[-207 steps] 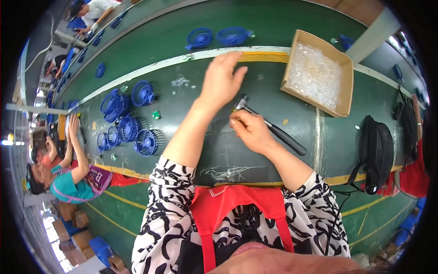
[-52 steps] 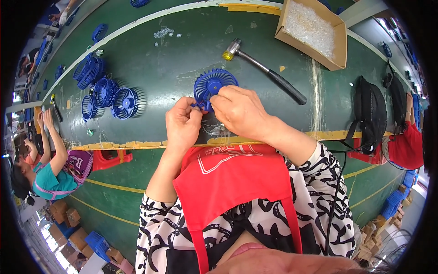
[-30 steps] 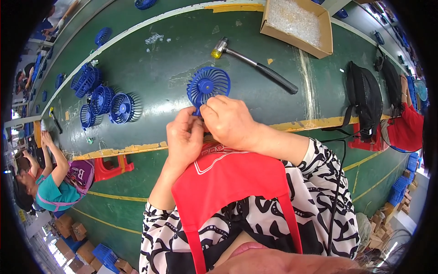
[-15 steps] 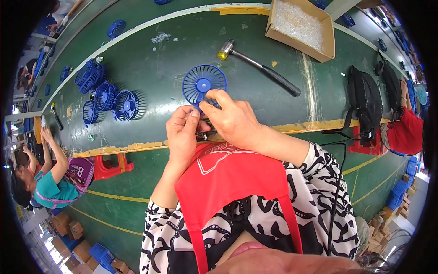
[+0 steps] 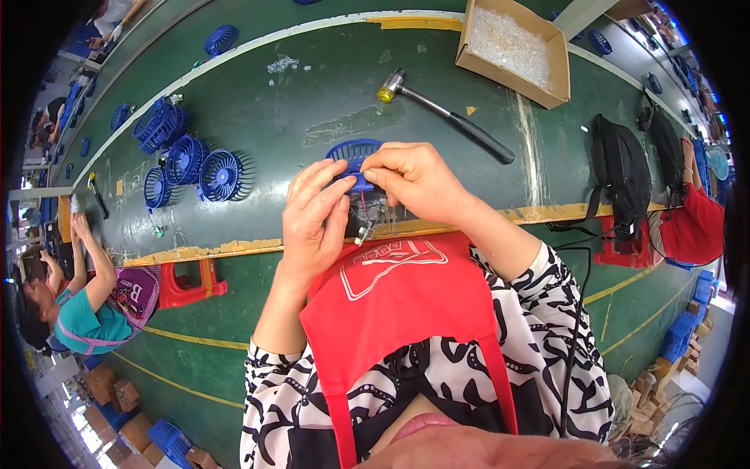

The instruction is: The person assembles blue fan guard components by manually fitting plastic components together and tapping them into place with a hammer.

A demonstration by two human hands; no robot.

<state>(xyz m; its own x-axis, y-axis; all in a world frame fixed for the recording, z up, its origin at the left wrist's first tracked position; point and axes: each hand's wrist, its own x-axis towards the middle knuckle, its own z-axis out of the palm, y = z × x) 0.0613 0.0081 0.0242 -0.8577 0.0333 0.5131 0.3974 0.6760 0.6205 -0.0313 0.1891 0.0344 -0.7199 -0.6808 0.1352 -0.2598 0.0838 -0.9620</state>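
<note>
Four or more blue cages [image 5: 221,175] sat left of the hammer [image 5: 476,139], one open carton [image 5: 508,78] beyond and right, two black bags [image 5: 621,168] well right. On its near side, the left hand [image 5: 316,215] and right hand [image 5: 419,181] pinched one blue fan cage [image 5: 355,151] in a narrow grip.

Blue fan pc [image 5: 355,150] was partly hidden by L hand [image 5: 315,219] & R hand [image 5: 418,180]; top-edge blue pc [image 5: 307,1] was cut off.
</note>
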